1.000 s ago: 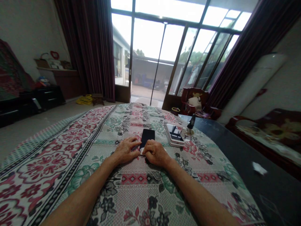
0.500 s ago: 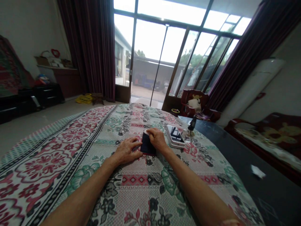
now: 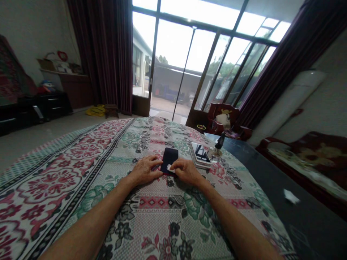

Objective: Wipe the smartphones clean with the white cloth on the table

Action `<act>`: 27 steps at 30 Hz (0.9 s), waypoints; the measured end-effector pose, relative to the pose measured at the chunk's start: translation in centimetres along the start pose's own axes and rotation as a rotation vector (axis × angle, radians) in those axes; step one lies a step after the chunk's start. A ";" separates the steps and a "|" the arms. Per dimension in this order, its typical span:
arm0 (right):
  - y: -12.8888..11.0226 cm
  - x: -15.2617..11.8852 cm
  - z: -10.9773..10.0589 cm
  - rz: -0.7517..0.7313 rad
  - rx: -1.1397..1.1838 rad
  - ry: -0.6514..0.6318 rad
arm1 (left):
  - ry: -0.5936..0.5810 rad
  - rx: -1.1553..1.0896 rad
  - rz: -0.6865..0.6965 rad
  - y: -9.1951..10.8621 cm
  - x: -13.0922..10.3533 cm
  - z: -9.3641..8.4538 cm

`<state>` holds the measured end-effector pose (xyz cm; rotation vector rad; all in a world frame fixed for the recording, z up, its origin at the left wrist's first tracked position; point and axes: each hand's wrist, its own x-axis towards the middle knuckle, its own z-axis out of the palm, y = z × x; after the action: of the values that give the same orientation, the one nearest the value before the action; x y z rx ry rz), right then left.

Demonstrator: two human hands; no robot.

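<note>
A dark phone (image 3: 170, 156) lies flat on the flowered tablecloth (image 3: 165, 202), its screen facing up. My left hand (image 3: 146, 169) rests on the cloth at the phone's left edge, fingers stretched out and apart, fingertips touching or close to that edge. My right hand (image 3: 187, 172) is closed on a small white tissue (image 3: 169, 168), pressed to the lower right part of the screen. Most of the tissue is hidden under the fingers. Just right of the phone sits a stack of white-edged phones or similar flat devices (image 3: 200, 155).
Behind the stack stands a small black-topped object (image 3: 220, 141) on a clear base. A dark table (image 3: 271, 187) adjoins on the right, with a crumpled white scrap (image 3: 291, 196). Wooden seats (image 3: 306, 159) are beyond it, and glass doors (image 3: 173, 72) lie ahead.
My right hand has slid with the tissue from the phone's top edge down to its lower right part, uncovering the upper screen. My left hand stays at the left edge.
</note>
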<state>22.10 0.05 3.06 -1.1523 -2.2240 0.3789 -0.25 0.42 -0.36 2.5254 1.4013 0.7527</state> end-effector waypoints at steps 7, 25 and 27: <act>-0.8 0.1 -2.0 0.444 0.010 -0.029 | -0.026 0.012 0.007 0.1 0.1 -0.3; -0.9 -0.1 -1.8 0.461 0.040 -0.051 | -0.044 0.054 0.038 0.2 0.0 -0.7; -0.9 -0.2 -1.9 0.433 0.017 -0.066 | -0.036 0.055 0.040 0.3 0.0 -0.8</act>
<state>22.74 -0.66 4.93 -1.6341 -2.0080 0.6155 -0.41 0.17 0.41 2.6023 1.3818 0.6814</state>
